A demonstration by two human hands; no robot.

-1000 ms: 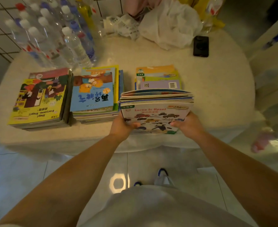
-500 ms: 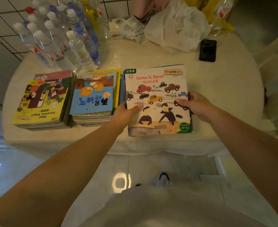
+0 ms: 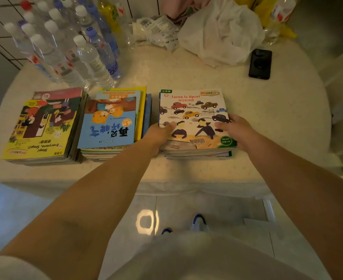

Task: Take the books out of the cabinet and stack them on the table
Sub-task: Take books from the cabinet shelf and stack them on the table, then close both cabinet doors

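Our left hand (image 3: 160, 132) and right hand (image 3: 234, 128) grip the third paperback picture-book stack (image 3: 195, 122) resting on the cream bench (image 3: 267, 122); cabinet unseen.

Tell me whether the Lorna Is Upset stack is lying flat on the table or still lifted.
Flat. The Lorna Is Upset stack rests on the table; left hand and right hand hold its sides.

Stack of thin paperback picture books with the white "Lorna Is Upset" car cover (image 3: 195, 122): raised above the near edge one second ago, now lying flat on the cream round worktop (image 3: 267, 118), covering the yellow and purple books seen there earlier.
Left hand (image 3: 158, 134): moved from under the stack's near edge to its left side, thumb on the cover.
Right hand (image 3: 235, 130): likewise shifted to the right side.
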